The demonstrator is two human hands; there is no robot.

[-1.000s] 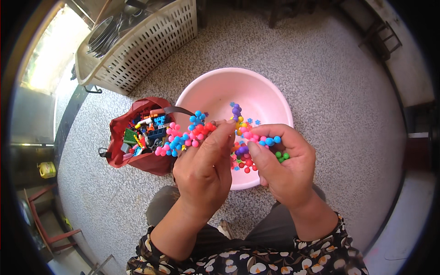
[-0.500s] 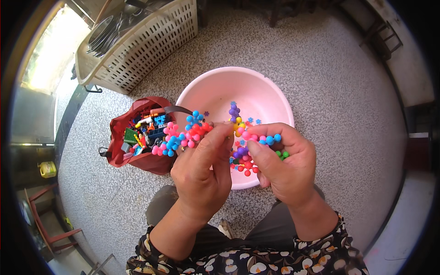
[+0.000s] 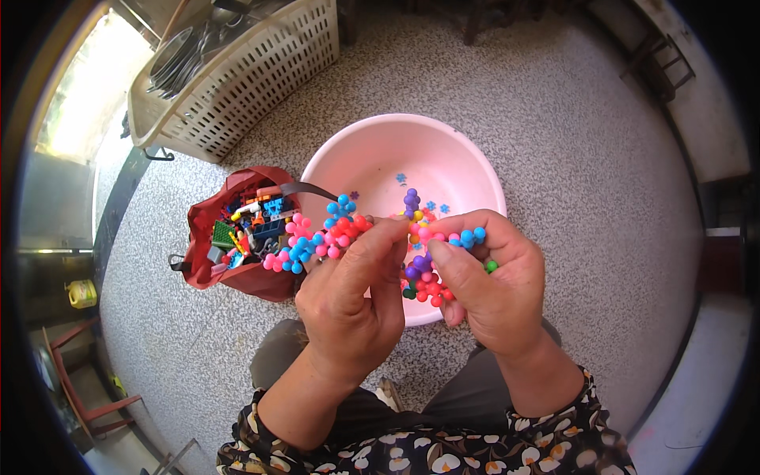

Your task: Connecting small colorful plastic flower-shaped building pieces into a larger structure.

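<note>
My two hands are working above the pink basin [image 3: 372,146], which is serving as the reference for position. Over the basin's left side, my left hand [image 3: 348,293] is bringing thumb and forefinger together and gripping a pink, blue and red chain [image 3: 331,237] of ball-ended pieces; my knuckles are hiding the exact contact. The chain's long axis is running leftward from those fingers and slightly toward me, crossing the basin's left rim and overlapping, in this view, a red bag [image 3: 269,283] of mixed toy pieces. Over the basin's right half, my right hand [image 3: 495,285] is pinching a multicoloured cluster [image 3: 425,234], the thumb pressing near its pink balls. The cluster is lying left of these fingers, between both hands, its long axis running from the basin's far side to its near side, with purple balls pointing farward and red ones sitting nearer me. My left fingertips are meeting or almost meeting its pink-and-yellow middle; I am not managing to tell which, nor whether chain and cluster are joining there. Blue flower-shaped pieces [image 3: 400,178] are lying inside the basin; beyond its left rim, a cream crate [image 3: 253,91] is standing.
</note>
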